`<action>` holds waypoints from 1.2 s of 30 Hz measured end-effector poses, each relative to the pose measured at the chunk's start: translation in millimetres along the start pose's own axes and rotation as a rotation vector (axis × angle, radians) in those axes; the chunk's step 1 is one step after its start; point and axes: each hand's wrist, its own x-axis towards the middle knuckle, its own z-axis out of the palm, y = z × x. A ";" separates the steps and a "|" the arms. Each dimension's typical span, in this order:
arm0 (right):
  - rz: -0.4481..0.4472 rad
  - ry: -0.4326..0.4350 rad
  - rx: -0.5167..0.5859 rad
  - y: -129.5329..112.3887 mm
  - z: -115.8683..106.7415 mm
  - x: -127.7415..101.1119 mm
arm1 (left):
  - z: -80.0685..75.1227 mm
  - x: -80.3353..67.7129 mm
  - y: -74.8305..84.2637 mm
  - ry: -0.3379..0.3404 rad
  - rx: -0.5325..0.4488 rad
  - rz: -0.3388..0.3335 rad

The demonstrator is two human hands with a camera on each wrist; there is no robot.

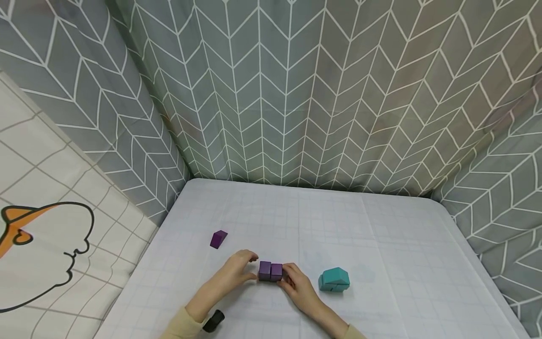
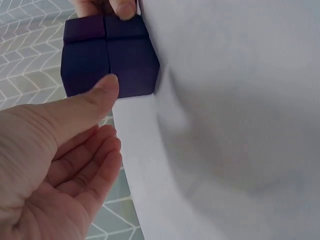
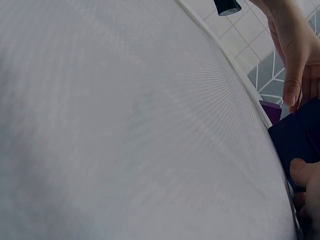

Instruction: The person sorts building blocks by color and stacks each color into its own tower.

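A compact group of purple blocks [image 1: 270, 271] stands on the white-covered table between the two hands. In the left wrist view, seams divide these blocks [image 2: 107, 62] into two columns, each with a thinner and a thicker part. My right hand [image 1: 298, 290] holds the group at its right side, thumb on the near face. On the other side is my left hand [image 1: 233, 271], its thumb tip right at the blocks and its fingers loosely bent, apart from them. A single purple block with a slanted face [image 1: 218, 239] lies farther back to the left.
A teal block group with a sloped top [image 1: 334, 279] stands right of my right hand. A black cylindrical object [image 1: 213, 321] is by the left sleeve. Patterned curtains [image 1: 275, 94] hang behind the table [image 1: 402, 245] and at its sides.
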 end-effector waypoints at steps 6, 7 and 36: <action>-0.021 0.014 0.000 -0.3 0.2 -0.4 | -10.8 1.0 -11.7 0.084 0.030 -0.105; -0.024 0.016 -0.002 -0.4 0.0 -0.1 | -13.2 2.3 -14.6 0.106 0.042 -0.133; 0.000 0.014 -0.008 0.8 0.7 -0.6 | -17.5 -0.2 -94.4 0.435 -0.013 -0.505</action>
